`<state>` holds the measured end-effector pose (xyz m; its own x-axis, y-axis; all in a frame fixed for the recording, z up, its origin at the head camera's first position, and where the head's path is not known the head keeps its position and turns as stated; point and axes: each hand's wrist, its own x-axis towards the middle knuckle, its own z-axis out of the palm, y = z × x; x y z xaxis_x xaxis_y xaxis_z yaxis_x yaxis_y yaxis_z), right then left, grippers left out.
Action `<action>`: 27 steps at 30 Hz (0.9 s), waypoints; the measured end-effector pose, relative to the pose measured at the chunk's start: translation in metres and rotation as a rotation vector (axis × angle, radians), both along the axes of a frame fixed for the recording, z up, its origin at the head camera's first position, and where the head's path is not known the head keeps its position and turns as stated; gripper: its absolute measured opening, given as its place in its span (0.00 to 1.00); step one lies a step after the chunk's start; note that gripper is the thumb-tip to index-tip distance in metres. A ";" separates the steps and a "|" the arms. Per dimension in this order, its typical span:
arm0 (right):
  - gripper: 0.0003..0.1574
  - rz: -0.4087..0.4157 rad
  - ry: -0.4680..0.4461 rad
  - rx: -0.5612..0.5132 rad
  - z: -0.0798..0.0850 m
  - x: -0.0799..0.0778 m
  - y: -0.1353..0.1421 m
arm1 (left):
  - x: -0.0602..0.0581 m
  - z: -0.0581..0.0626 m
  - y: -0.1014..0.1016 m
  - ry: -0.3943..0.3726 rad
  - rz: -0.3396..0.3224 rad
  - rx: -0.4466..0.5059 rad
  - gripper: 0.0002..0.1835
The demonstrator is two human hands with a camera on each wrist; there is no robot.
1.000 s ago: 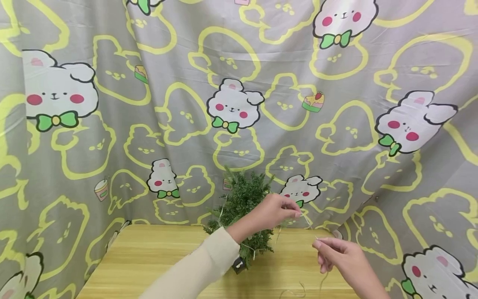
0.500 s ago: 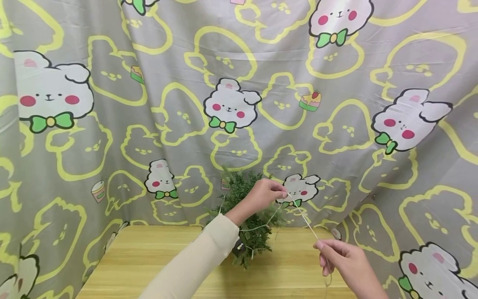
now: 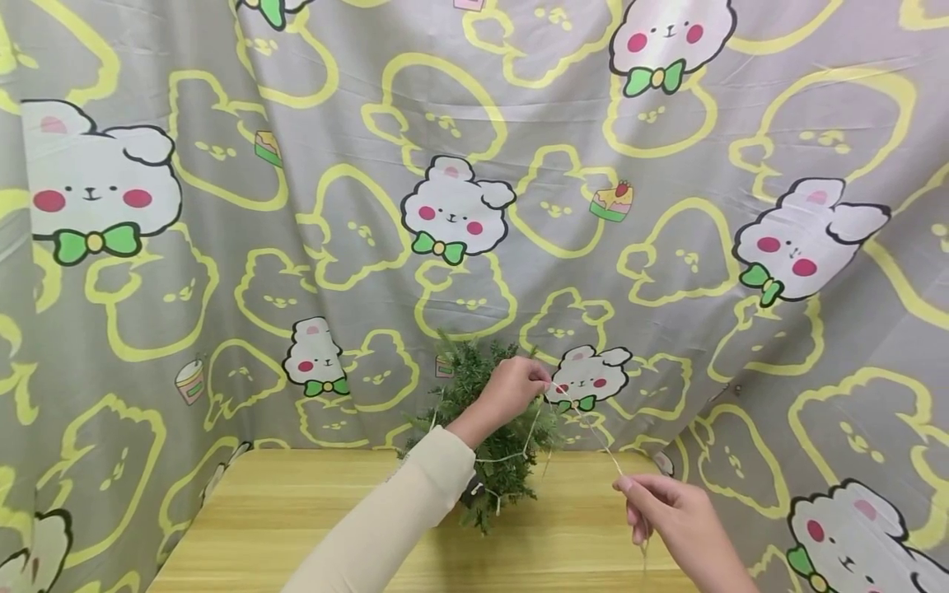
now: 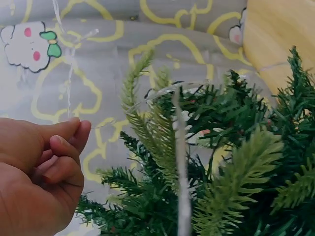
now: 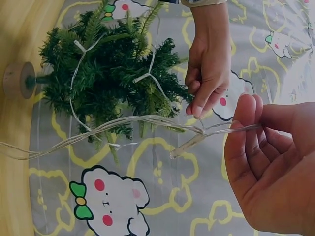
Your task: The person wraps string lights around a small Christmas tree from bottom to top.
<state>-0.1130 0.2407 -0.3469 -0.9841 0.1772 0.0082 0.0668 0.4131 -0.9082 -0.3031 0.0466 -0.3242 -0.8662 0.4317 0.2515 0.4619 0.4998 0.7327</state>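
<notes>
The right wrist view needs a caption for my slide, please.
Left hand and right hand pinch a light string beside a green tree.

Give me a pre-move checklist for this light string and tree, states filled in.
1. Left hand has the light string: ok, pinched at the fingertips.
2. Right hand has it too: ok, pinched between thumb and fingers.
3. Tree standing on its base on the table: ok.
4. String entirely on the tree: not ok, a length spans the hands.
5. Strands free of tangles: cannot tell, several run bunched together.
6. String behind the tree: cannot tell, foliage hides it.
</notes>
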 end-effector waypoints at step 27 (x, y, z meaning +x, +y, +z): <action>0.23 0.020 0.113 0.055 -0.003 -0.024 -0.011 | 0.063 -0.013 0.003 -0.052 -0.364 0.181 0.11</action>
